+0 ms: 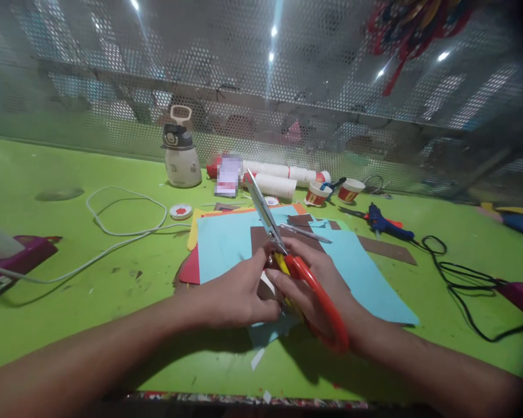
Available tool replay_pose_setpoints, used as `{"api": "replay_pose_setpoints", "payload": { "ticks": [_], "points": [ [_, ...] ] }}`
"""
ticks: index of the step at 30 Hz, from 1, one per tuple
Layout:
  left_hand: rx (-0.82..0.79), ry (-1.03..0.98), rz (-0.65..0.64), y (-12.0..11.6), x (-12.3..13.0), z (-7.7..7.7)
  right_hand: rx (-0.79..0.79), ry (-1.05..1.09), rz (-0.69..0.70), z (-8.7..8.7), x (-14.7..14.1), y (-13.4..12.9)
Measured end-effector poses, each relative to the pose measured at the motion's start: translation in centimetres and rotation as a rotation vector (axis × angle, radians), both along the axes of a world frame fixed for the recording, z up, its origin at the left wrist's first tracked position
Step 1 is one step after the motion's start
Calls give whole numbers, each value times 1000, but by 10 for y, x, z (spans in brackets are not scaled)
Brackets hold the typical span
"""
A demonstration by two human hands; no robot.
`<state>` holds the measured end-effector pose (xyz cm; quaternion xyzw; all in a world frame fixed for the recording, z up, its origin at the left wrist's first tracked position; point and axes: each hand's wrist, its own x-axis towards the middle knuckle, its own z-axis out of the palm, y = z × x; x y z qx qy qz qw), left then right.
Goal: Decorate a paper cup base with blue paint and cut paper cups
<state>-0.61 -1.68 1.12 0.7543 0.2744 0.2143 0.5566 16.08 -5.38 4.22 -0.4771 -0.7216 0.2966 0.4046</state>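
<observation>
Red-handled scissors [318, 296] are in my right hand [318, 273], their metal blades pointing up and away, nearly closed. The fingers of my right hand wrap round the handle. My left hand [239, 290] is closed beside it, thumb and fingers pinching a small white and brown paper piece [268, 285] just left of the scissors. Something yellow [283, 264] shows between the two hands, partly hidden. Beneath them lie light blue sheets [226, 244] and a dark brown sheet [259, 235], with a silver pen-like tool [307, 233] on top.
Behind the papers stand a bottle [182, 157], a phone [228, 176], stacked white cups [272, 186] and two small paper cups [351, 190]. A blue glue gun [387, 223] with a black cable lies right. A white cable [131, 234] and purple power strip [21, 261] are left.
</observation>
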Motion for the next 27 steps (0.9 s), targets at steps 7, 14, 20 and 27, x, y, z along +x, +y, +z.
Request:
{"api": "replay_pose_setpoints", "payload": {
  "ticks": [7, 14, 20, 27],
  "points": [
    [25, -168, 185, -2, 8, 3, 50, 87, -75, 4, 1, 4],
    [-15, -344, 365, 2, 12, 1, 67, 119, -158, 13, 0, 11],
    [-315, -415, 204, 23, -6, 8, 102, -136, -126, 34, 54, 2],
    [-285, -475, 65, 39, -28, 20, 5, -254, 29, 5, 120, -19]
  ]
}}
